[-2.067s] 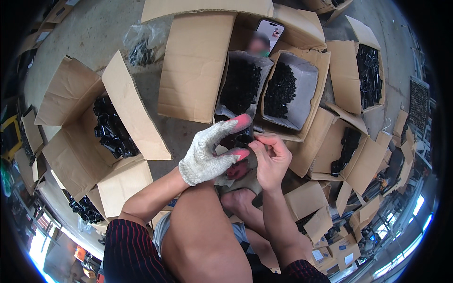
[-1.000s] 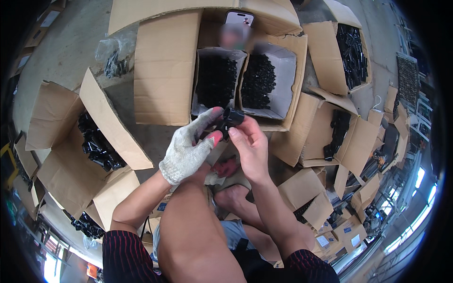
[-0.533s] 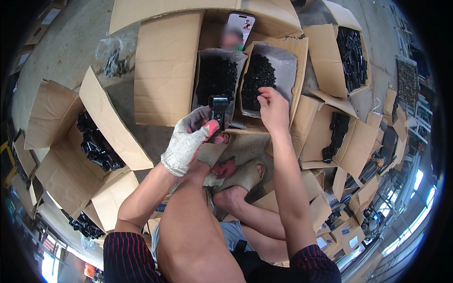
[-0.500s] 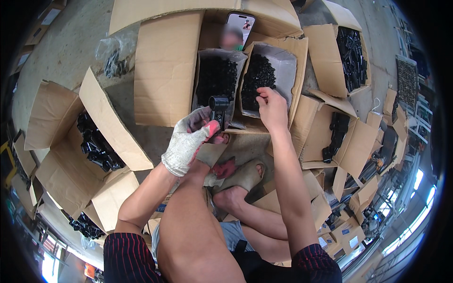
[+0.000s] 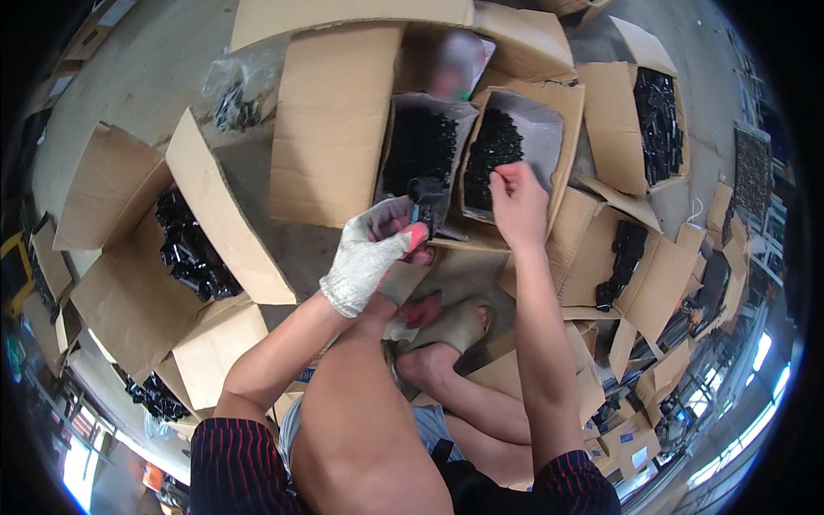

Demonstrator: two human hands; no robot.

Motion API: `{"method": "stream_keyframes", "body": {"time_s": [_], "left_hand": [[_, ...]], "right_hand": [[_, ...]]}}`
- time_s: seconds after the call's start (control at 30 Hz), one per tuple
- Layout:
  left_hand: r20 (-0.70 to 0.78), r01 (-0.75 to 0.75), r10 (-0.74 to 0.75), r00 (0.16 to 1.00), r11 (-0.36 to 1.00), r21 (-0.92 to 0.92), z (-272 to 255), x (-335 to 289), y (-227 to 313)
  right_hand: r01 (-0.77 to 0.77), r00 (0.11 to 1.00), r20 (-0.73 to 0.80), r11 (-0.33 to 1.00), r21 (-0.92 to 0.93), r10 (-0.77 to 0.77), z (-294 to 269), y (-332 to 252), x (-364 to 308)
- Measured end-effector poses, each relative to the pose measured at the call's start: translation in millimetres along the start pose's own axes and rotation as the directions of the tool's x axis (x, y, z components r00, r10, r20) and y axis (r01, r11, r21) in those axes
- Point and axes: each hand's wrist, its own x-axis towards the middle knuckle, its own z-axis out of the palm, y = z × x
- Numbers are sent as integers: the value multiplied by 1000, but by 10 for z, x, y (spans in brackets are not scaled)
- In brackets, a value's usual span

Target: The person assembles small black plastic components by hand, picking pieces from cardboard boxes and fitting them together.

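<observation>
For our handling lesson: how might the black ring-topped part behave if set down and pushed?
The black ring-topped part is probably stiff, rising unsagging from the gloved left hand. Its rounded end might make it rock.

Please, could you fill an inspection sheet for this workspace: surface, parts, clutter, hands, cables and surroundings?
Surface: grey floor, with open cardboard boxes standing on it.
Parts in work: one black ring-ended part; small black pieces in two grey trays, side by side inside a large box.
Clutter: crumpled clear plastic bag on the floor, upper left.
Hands: gloved left hand grips the ring-ended part; bare right hand is pinched over the right tray; whether it holds a piece cannot be told.
Cables: thin white loop among the boxes at right; whether it is a cable is unclear.
Surroundings: dark perforated panel at far right.
</observation>
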Motion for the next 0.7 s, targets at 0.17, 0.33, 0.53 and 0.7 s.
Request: {"method": "stream_keyframes", "body": {"time_s": [0.17,0.33,0.53,0.7], "left_hand": [[-63,-30,29,998,999,-11,1,-40,-31],[-59,-137,147,987,979,153,-39,27,-167],[-131,-226,239,962,968,108,203,-36,-199],[-162,-272,287,944,956,111,116,-33,-265]], "right_hand": [[-95,991,128,866,490,36,16,-648,-631],[-194,977,183,803,563,108,140,-783,-838],[-96,993,107,905,413,56,154,-835,-810],[92,995,25,969,230,-100,167,-884,-819]]}}
